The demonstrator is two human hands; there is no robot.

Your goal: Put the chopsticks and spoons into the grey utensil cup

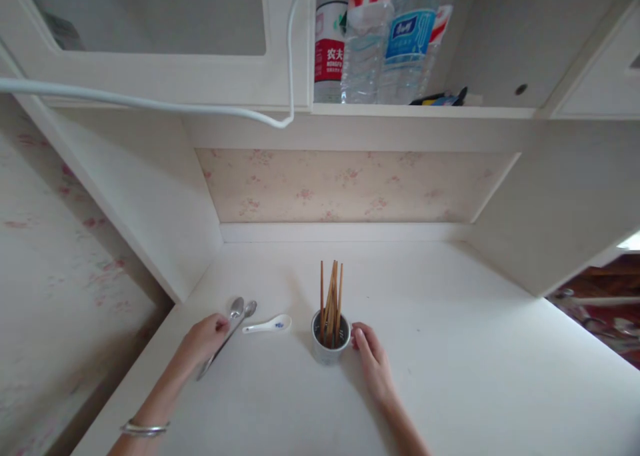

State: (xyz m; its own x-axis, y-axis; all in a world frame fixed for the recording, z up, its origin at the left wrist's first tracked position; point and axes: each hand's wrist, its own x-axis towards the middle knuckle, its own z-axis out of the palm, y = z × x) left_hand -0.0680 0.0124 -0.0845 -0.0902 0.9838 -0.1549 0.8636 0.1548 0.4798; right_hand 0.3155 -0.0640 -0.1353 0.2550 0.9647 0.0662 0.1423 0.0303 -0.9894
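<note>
On the left, my left hand (209,336) is closed, its fingertips at the handle of a metal spoon (237,307); the hand hides most of that handle. Beside it, a long-handled metal spoon (223,343) lies slanted on the white desktop. A white ceramic spoon (270,325) with a blue mark lies to their right. In the middle stands a grey cup (327,356) with several wooden chopsticks (331,299) upright in it. My right hand (373,359) has its fingers curled at the cup's right side, around what looks like its handle.
White side panels (145,176) flank the desktop (450,349), and a floral back wall (340,186) rises behind it. Overhead, a shelf (425,111) holds several plastic bottles (367,49). A white cable (200,109) hangs across the upper left.
</note>
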